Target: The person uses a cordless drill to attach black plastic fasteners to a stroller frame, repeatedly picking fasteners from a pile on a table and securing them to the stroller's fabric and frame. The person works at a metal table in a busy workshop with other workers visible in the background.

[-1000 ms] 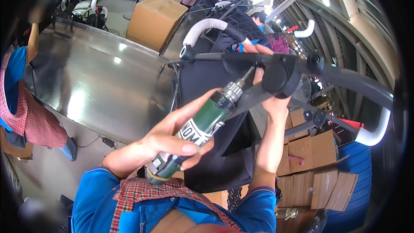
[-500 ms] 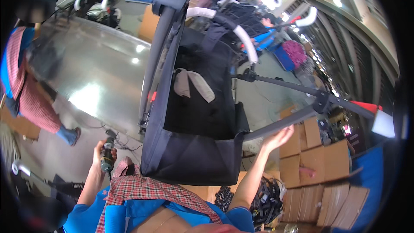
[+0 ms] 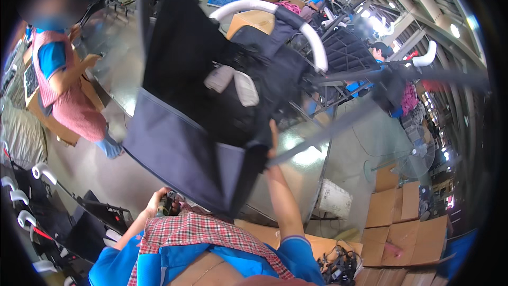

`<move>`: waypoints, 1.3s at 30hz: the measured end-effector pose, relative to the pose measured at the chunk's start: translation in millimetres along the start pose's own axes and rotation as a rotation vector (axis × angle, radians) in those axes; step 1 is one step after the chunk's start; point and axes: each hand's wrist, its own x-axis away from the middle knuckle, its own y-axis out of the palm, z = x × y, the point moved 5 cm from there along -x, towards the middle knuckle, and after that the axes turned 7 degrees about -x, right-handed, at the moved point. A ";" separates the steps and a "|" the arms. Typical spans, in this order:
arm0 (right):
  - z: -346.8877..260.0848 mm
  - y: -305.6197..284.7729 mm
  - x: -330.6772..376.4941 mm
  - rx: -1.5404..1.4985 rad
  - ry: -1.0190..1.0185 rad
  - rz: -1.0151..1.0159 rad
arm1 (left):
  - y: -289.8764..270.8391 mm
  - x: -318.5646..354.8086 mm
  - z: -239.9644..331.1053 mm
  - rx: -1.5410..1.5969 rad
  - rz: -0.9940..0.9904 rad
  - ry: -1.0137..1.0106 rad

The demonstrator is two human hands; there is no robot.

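A stroller (image 3: 174, 132) with a black fabric seat and dark frame tubes fills the middle, tilted over the bench. Two pale strap pads (image 3: 245, 89) lie inside its seat, and a white curved bar (image 3: 316, 47) arches at its far side. My right hand (image 3: 273, 140) grips the stroller at the right side of the seat, by a frame tube; the fabric hides part of the fingers. Low at the left, my left hand (image 3: 155, 201) is closed around a dark power screwdriver (image 3: 168, 205), close to my checked apron and below the seat's fabric edge.
A shiny metal bench (image 3: 256, 190) runs beneath the stroller. Another person (image 3: 66, 90) stands at the left. More strollers (image 3: 79, 217) crowd the lower left. At right are cardboard boxes (image 3: 405, 233), a white bin (image 3: 334, 199) and a fan (image 3: 418, 153). Black straps (image 3: 338, 265) lie near my right elbow.
The stroller has turned and tilted, its near end swinging left. My right hand has shifted left from the tube to the seat's side. My left hand has come closer to my body with the screwdriver.
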 end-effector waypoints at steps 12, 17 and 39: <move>158.0 176.7 -104.9 0.844 0.317 -0.403 | 60.7 23.2 94.0 -0.338 -0.191 0.065; 111.5 -24.9 -83.8 1.168 0.411 0.039 | 92.7 -29.5 104.4 -0.596 -0.211 -0.028; -306.4 -316.8 -296.8 1.116 -0.255 0.459 | 171.4 -152.5 69.8 -0.730 0.237 -0.146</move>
